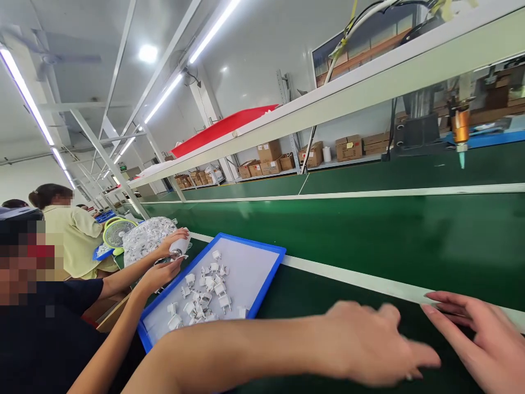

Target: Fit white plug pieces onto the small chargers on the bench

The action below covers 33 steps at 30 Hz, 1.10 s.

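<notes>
Head view, L to R: a co-worker's hands (162, 273), approx. 8 o'clock, are holding a white-and-silver item (180, 244) beside a clear bag (143, 241) of white pcs. Blue-rimmed tray (251, 262) is lying at 7 o'clock on the dark green bench (295, 295), w/ loose white plugs (210, 283) sitting scattered in it, prongs pointing diff. ways. L hand (369, 345), btwn 4 and 5 o'clock, is blurring, arm crossing in front of tray's near end, fingers pointing twd R hand; can't tell if it's gripping anything. Orange nozzle (461, 127), btwn 2 and 3 o'clock, is hanging tip-down, farther back. R hand (484, 336), 4 o'clock, is holding thumb & fingertips narrowly apart, overlapping the white strip (348, 278) in view.
</notes>
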### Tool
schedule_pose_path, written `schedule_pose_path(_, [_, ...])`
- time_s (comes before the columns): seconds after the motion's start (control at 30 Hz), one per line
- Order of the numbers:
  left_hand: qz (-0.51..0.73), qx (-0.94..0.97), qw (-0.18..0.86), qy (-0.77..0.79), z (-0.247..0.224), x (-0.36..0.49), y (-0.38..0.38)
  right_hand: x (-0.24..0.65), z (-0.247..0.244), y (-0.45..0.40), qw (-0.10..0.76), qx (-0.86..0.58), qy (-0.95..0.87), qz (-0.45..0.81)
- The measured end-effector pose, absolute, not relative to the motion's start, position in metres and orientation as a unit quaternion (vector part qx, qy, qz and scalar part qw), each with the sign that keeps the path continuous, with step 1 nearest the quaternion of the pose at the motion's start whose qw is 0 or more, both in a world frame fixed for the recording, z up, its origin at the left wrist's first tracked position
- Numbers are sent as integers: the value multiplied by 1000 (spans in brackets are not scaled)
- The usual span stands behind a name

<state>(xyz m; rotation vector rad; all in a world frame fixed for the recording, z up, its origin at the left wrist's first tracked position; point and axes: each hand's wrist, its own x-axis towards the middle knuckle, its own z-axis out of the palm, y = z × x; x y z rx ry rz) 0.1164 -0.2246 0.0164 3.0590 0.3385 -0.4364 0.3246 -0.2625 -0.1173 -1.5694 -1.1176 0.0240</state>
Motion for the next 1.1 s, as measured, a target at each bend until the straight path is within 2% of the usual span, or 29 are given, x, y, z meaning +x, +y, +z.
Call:
schedule_pose_path(0.17, [-75,987,-43,132,10,71,-260,313,-98,-274,551,-693,-459,78])
schedule_pose_path(0.27, [-40,955,25,291,31,17,-238,307,-91,-280,544,-701,-454,85])
schedule_pose_path(0.37, [-40,910,39,411,43,-44,-207,301,-84,-285,539,-702,-458,83])
schedule_pose_path(0.57, [-67,871,179,453,16,-105,-178,295,-85,-290,546,-687,-478,45])
schedule_pose_path(0.67, [-11,856,216,469,17,-106,-180,290,-82,-302,549,-673,-495,6])
schedule_pose_path(0.73, [46,852,238,464,25,-94,-185,279,-73,-316,543,-632,-550,-64])
schedule_pose_path(0.83, [123,845,309,418,32,-52,-205,248,-57,-336,473,-523,-694,-149])
schedule_pose_path(0.9, [144,840,375,365,30,-12,-227,228,-51,-345,410,-480,-765,-128])
schedule_pose_path(0.97, [141,835,438,302,29,26,-253,218,-51,-351,383,-478,-787,-70])
schedule_pose_path(1.1, [66,801,552,220,38,54,-280,244,-57,-373,402,-513,-758,15])
